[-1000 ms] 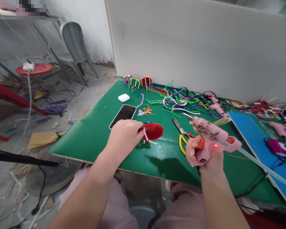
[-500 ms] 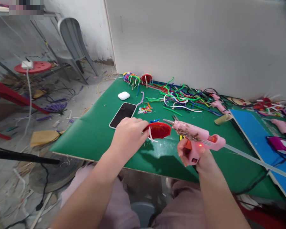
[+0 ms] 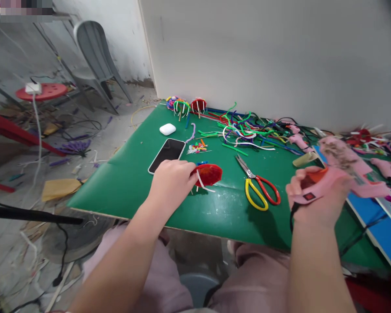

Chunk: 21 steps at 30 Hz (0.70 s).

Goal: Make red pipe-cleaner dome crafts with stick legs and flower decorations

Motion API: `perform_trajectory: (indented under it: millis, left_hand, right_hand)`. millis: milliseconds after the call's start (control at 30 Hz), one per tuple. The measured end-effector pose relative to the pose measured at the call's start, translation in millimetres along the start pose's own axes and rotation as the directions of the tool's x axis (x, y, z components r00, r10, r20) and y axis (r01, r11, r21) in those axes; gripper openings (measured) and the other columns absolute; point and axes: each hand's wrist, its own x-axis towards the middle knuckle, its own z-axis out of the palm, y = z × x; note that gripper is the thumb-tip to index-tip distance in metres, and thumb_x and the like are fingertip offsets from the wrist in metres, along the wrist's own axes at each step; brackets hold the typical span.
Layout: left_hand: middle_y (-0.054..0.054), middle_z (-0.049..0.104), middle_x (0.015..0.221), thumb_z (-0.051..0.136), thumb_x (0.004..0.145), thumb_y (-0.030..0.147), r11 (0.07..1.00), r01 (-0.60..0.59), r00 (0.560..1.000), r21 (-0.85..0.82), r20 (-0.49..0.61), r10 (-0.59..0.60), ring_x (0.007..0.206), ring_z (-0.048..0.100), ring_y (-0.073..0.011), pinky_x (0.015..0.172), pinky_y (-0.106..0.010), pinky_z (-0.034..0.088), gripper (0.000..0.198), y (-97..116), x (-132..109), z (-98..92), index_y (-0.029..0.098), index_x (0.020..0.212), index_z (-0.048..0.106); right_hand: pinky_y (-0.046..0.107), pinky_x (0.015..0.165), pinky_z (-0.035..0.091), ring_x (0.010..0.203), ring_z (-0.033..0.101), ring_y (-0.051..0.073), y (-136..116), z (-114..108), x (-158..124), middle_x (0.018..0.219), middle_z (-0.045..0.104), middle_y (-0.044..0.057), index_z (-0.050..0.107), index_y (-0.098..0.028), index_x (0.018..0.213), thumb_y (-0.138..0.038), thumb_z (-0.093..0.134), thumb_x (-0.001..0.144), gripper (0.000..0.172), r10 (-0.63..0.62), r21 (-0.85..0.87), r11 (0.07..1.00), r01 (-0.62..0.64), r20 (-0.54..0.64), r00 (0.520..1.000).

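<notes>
Between the fingers of my left hand is the edge of a red cup-shaped craft piece, with white strips hanging from it and a bit of blue at its back. My right hand is wrapped round a pink hot glue gun, smeared with brown residue and slightly blurred. The gun is raised over the right side of the table, near the blue board. Scissors with one yellow and one red handle lie on the table between my hands. A phone lies just behind my left hand.
On the green table are a white earbud case, small coloured bits and a pile of pipe cleaners. Finished-looking red and green pieces stand at the back. A blue board lies at right, with more glue guns beyond.
My right hand has swung the glue gun away to the right from beside the red piece, uncovering the scissors. My left hand has shifted slightly left, still holding the piece.
</notes>
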Motion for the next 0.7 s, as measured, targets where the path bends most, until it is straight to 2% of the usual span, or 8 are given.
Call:
perform_trajectory:
  millis: [67, 133, 200, 267, 333, 467, 600, 700]
  left_hand:
    - [-0.003, 0.064, 0.066, 0.046, 0.083, 0.03, 0.998, 0.055, 0.998, -0.004, -0.017, -0.055, 0.063, 0.056, -0.0162, 0.057, -0.028, 0.03, 0.026, -4.8, 0.2, 0.3, 0.018, 0.067, 0.063]
    - [-0.002, 0.062, 0.065, 0.046, 0.083, 0.032, 0.989, 0.137, 0.989, -0.061, -0.045, -0.14, 0.06, 0.053, -0.0145, 0.054, -0.026, 0.027, 0.027, -10.0, 0.1, -0.4, 0.019, 0.066, 0.062]
    - [-0.001, 0.061, 0.063, 0.047, 0.082, 0.034, 0.963, 0.222, 0.968, -0.152, -0.08, -0.236, 0.058, 0.05, -0.0128, 0.052, -0.025, 0.026, 0.025, -14.8, -0.1, -2.0, 0.019, 0.07, 0.063]
    - [0.001, 0.06, 0.061, 0.048, 0.082, 0.037, 0.935, 0.277, 0.945, -0.22, -0.115, -0.307, 0.056, 0.048, -0.0117, 0.052, -0.024, 0.027, 0.025, -18.8, -0.3, -4.0, 0.019, 0.075, 0.064]
    - [0.001, 0.059, 0.059, 0.047, 0.082, 0.039, 0.922, 0.3, 0.928, -0.245, -0.149, -0.341, 0.055, 0.047, -0.0112, 0.053, -0.024, 0.027, 0.027, -21.8, -0.4, -5.7, 0.019, 0.074, 0.064]
    - [0.001, 0.058, 0.059, 0.045, 0.083, 0.041, 0.912, 0.312, 0.915, -0.267, -0.175, -0.364, 0.053, 0.044, -0.0104, 0.053, -0.024, 0.028, 0.031, -25.3, -0.5, -7.3, 0.02, 0.073, 0.064]
    - [0.002, 0.057, 0.058, 0.048, 0.082, 0.04, 0.907, 0.312, 0.914, -0.284, -0.172, -0.368, 0.051, 0.043, -0.0096, 0.054, -0.023, 0.029, 0.028, -28.0, -0.4, -6.3, 0.02, 0.072, 0.064]
    - [0.003, 0.057, 0.058, 0.05, 0.081, 0.04, 0.898, 0.325, 0.909, -0.295, -0.163, -0.383, 0.052, 0.044, -0.0093, 0.054, -0.023, 0.029, 0.026, -30.1, 0.1, -5.2, 0.02, 0.071, 0.064]
  right_hand:
    - [0.021, 0.033, 0.035, 0.037, 0.045, 0.007, 1.4, -14.2, 11.8, 0.06, 0.054, -0.001, 0.057, -0.017, 0.073, -0.054, 0.05, 0.075, 0.038, -0.009, -0.073, 0.997, -0.011, -0.278, 0.961]
    - [0.022, 0.033, 0.037, 0.036, 0.045, 0.007, 5.5, -23.4, 18.5, 0.059, 0.056, 0.0, 0.058, -0.016, 0.07, -0.049, 0.056, 0.074, 0.034, 0.038, -0.173, 0.979, -0.109, -0.369, 0.928]
    - [0.022, 0.03, 0.034, 0.033, 0.045, 0.007, 11.3, -24.2, 17.7, 0.061, 0.06, 0.001, 0.061, -0.015, 0.072, -0.051, 0.059, 0.072, 0.036, 0.157, -0.283, 0.932, -0.229, -0.256, 0.954]
    - [0.021, 0.028, 0.03, 0.032, 0.045, 0.008, 18.4, -16.7, 10.6, 0.061, 0.062, 0.002, 0.063, -0.014, 0.076, -0.053, 0.062, 0.07, 0.039, 0.311, -0.444, 0.847, -0.292, -0.032, 0.95]
    - [0.02, 0.029, 0.027, 0.033, 0.045, 0.009, 26.5, -4.0, 0.5, 0.051, 0.057, -0.001, 0.064, -0.015, 0.075, -0.047, 0.068, 0.067, 0.034, 0.409, -0.629, 0.741, -0.235, 0.146, 0.901]
    - [0.019, 0.033, 0.03, 0.035, 0.043, 0.008, 41.3, 20.4, -12.2, 0.046, 0.054, -0.005, 0.066, -0.018, 0.078, -0.038, 0.07, 0.067, 0.023, 0.316, -0.735, 0.677, 0.032, 0.33, 0.889]
    - [0.02, 0.032, 0.029, 0.03, 0.041, 0.008, 43.7, 30.1, -4.5, 0.042, 0.053, -0.004, 0.065, -0.016, 0.075, -0.047, 0.057, 0.077, 0.032, 0.472, -0.858, 0.514, -0.023, 0.26, 0.843]
    - [0.02, 0.033, 0.031, 0.029, 0.043, 0.009, 34.7, 34.3, 9.9, 0.038, 0.051, -0.001, 0.063, -0.014, 0.066, -0.055, 0.047, 0.081, 0.047, 0.655, -0.944, 0.319, -0.088, 0.152, 0.741]
